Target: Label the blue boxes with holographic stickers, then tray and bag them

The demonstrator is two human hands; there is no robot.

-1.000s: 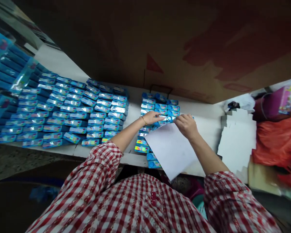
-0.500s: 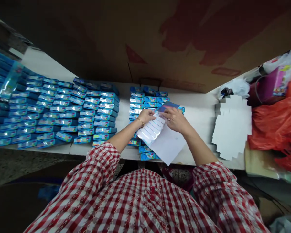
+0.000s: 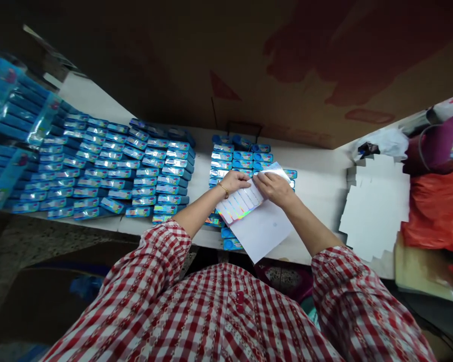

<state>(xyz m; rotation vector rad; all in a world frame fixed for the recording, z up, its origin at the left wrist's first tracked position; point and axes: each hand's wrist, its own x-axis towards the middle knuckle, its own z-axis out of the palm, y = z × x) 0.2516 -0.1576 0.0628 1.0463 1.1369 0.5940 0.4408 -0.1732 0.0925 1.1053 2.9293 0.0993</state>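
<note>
A shiny sheet of labels [image 3: 239, 203], marked with pale strips and throwing rainbow glare along its lower edge, lies tilted between my two hands. My left hand [image 3: 236, 183] has its fingers closed on the sheet's upper left part. On the upper right part, my right hand [image 3: 275, 188] pinches the same sheet, its fingertips close to those of my left hand. Beneath the hands is a plain white sheet of paper [image 3: 262, 229], overlapping several small blue boxes [image 3: 242, 164]. Whether a label is between my right fingertips is hidden.
Rows of blue boxes [image 3: 139, 186] fill the left of the white table [image 3: 317, 186], with plastic-wrapped packs [image 3: 18, 100] beyond. A large cardboard carton [image 3: 196, 65] walls off the back. Stacked white card [image 3: 375, 206] and a red plastic bag [image 3: 438, 211] are at right.
The view has swung slightly left, so the table appears farther right. The label sheet has tilted: its dark blue upper corner now looks pale and rainbow glare shows below. Both hands stay on it.
</note>
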